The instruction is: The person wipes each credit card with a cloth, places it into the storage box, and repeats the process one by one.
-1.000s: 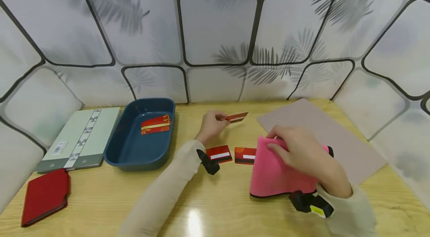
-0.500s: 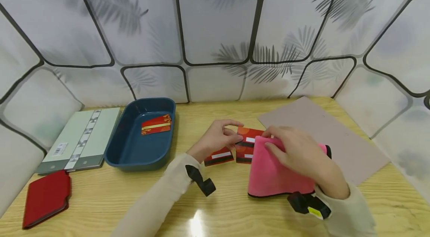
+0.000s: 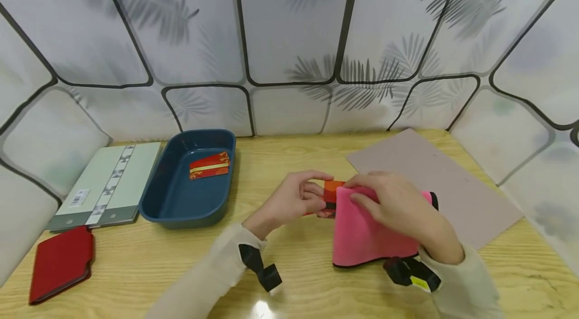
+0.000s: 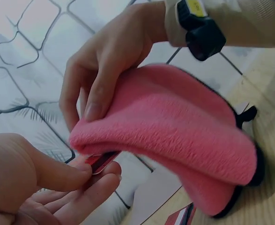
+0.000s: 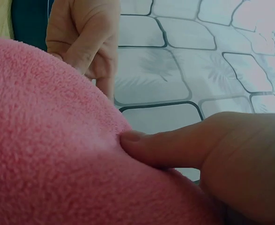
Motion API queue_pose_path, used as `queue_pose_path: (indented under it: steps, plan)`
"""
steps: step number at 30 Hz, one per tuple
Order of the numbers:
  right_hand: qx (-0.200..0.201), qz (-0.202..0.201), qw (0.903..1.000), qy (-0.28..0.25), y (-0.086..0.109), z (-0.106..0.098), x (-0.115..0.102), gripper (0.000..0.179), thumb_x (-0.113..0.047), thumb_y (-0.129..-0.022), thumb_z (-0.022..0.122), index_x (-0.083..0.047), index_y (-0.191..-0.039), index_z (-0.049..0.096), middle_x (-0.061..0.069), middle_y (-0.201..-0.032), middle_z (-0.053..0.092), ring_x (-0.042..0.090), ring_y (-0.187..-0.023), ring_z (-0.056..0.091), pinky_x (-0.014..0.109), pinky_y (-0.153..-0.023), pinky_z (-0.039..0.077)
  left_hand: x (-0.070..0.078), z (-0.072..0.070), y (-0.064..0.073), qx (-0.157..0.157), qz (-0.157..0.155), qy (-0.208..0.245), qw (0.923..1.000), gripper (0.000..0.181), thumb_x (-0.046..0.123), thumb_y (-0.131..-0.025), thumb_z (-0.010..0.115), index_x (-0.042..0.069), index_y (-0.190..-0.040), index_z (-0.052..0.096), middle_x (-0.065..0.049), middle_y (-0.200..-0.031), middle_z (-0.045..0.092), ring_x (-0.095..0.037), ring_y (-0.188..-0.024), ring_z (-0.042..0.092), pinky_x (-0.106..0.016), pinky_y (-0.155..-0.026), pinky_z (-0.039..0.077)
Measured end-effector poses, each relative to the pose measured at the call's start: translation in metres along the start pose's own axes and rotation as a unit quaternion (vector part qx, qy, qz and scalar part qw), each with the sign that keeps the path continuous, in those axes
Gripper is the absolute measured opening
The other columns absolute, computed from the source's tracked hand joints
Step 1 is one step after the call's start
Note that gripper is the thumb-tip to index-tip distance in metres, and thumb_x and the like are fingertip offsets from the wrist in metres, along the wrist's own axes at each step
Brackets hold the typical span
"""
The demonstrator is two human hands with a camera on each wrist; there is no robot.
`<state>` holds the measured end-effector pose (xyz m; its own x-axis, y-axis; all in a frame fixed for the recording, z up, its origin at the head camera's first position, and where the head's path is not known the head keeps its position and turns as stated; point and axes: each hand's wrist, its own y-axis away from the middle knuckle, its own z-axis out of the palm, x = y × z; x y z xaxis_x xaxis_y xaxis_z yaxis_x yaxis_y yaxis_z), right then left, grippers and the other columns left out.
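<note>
My left hand (image 3: 289, 203) pinches a red card (image 3: 332, 191) between thumb and fingers. In the left wrist view the card (image 4: 102, 161) meets the underside of a folded pink cloth (image 4: 174, 131), and part of it is hidden there. My right hand (image 3: 395, 203) grips the top edge of this pink fleecy cloth (image 3: 371, 233), which has black trim and stands raised above the table. The right wrist view has the right thumb (image 5: 160, 145) pressing into the fabric. Another red card (image 4: 180, 214) lies on the table below the cloth; from the head it is mostly hidden.
A blue tray (image 3: 151, 208) with red-and-gold cards (image 3: 209, 166) inside stands left of centre. Beside it are a pale green folder (image 3: 97, 183) and a red notebook (image 3: 61, 263). A greyish-pink sheet (image 3: 452, 193) lies at the right.
My left hand has brought its red card down and rightward to the cloth's left edge. It now covers most of the cards on the table. The right hand keeps its hold, almost still.
</note>
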<state>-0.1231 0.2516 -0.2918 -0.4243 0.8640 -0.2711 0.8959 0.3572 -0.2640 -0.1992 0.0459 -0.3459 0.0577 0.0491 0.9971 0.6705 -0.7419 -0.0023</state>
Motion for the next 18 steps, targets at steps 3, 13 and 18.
queue_pose_path:
  steps: [3,13,18]
  plan:
    - [0.005,-0.011,0.9999,0.002,-0.003,0.001,0.0,0.018,-0.012,-0.084,0.073,-0.016,-0.101,0.072,-0.002,-0.092,0.071,0.016,-0.082,0.065,0.039,-0.073,0.055,0.003,0.005,0.002,-0.005,0.02,0.006,0.9998,0.053,-0.015,-0.087,0.057,-0.003,-0.137,0.046,-0.028,-0.108,0.064,-0.02,-0.084,0.069,-0.034,-0.076,0.059]
    - [0.028,-0.08,0.9964,0.003,-0.004,0.007,0.0,0.019,-0.01,-0.08,0.077,-0.018,-0.096,0.07,-0.006,-0.087,0.069,0.008,-0.075,0.063,0.03,-0.064,0.053,-0.001,0.021,0.008,0.011,0.046,0.006,0.9989,0.05,-0.014,-0.085,0.061,-0.003,-0.132,0.049,-0.027,-0.104,0.065,-0.021,-0.081,0.07,-0.03,-0.074,0.059]
    - [0.032,-0.082,0.9961,-0.006,-0.005,0.013,-0.003,0.021,-0.01,-0.079,0.077,-0.018,-0.096,0.067,-0.008,-0.087,0.068,0.006,-0.074,0.06,0.028,-0.064,0.052,-0.002,0.023,0.012,0.006,0.048,-0.014,0.9987,0.048,-0.013,-0.085,0.061,-0.003,-0.131,0.048,-0.025,-0.106,0.065,-0.013,-0.08,0.067,-0.025,-0.073,0.058]
